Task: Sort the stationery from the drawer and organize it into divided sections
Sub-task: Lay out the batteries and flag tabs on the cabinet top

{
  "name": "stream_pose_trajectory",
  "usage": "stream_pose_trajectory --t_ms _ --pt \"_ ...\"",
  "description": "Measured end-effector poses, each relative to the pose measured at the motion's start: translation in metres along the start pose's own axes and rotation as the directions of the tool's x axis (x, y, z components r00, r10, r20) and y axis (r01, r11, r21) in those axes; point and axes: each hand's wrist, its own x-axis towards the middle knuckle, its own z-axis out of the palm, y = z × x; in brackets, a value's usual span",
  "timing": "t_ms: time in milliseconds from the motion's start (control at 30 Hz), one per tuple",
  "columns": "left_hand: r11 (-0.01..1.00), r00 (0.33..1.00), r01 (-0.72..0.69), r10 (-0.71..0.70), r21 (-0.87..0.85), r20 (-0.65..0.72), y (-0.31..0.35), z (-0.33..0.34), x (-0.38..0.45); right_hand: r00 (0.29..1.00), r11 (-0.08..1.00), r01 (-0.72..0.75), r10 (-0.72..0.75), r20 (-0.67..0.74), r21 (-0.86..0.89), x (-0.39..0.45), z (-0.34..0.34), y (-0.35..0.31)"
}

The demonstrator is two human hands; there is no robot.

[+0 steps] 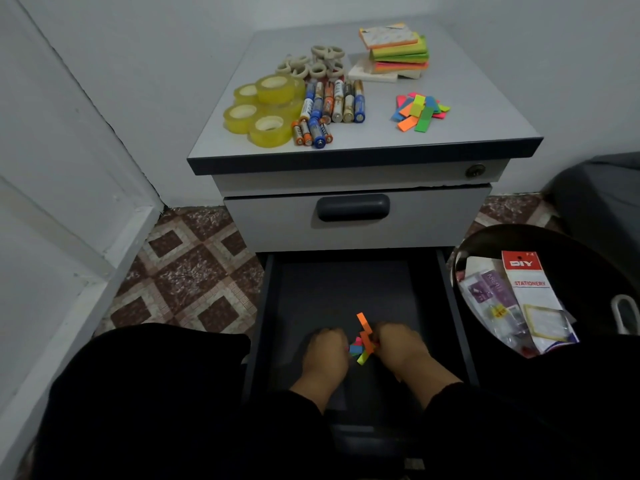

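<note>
On the cabinet top (485,109), left to right: yellow tape rolls (263,110), then batteries (329,107) w/ small beige tape rings (313,64) behind them, then a sticky-note stack (396,51) at the back right and loose colour tabs (419,110) in front of it. Battery labels are too small to read.

Below, the upper drawer (277,220) is closed w/ a dark handle (353,206); a keyhole (475,170) sits at the right above it. The bottom drawer (346,289) is pulled out, dark inside.

Your left hand (327,351) is in that drawer, fingers curled down at a small bunch of tabs (362,342); can't tell if it actually grips any. Your right hand (398,346) is just beside, fingers pinching the same bunch, an orange strip sticking up from it. Both hands nearly touch, tabs between them, near the drawer's front-middle.

Far right, a black bin (485,237) stands beside the drawer, holding packaging. One red-and-white pack (530,285) reads "DIY" and "STATIONERY". A purple pack (488,289) next to it has writing you can't make out.
</note>
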Motion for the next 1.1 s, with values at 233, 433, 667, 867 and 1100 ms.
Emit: stream_pose_trajectory --t_ms 233,433,667,867,1100 --pt "0.989 0.997 0.078 -0.079 -0.126 -0.006 -0.002 -0.002 0.004 0.998 0.997 -0.060 0.060 0.001 0.048 -0.002 -0.005 0.002" --pt "0.981 0.994 0.100 -0.104 -0.169 -0.015 -0.002 -0.005 0.005 0.993 0.967 -0.118 0.121 0.004 0.226 -0.007 -0.012 0.006" --pt "0.924 0.988 0.136 -0.153 -0.358 -0.021 -0.001 -0.011 0.003 0.989 0.884 -0.126 0.146 -0.011 0.451 -0.013 -0.018 0.010" --pt "0.738 0.988 0.041 -0.131 -0.673 -0.083 0.017 -0.035 -0.005 0.965 0.532 -0.046 0.243 -0.100 0.846 -0.022 -0.035 -0.004" --pt "0.510 0.932 -0.243 -0.112 -0.825 -0.344 0.065 -0.105 -0.026 0.879 0.352 0.320 0.237 -0.414 0.880 -0.049 -0.089 -0.032"
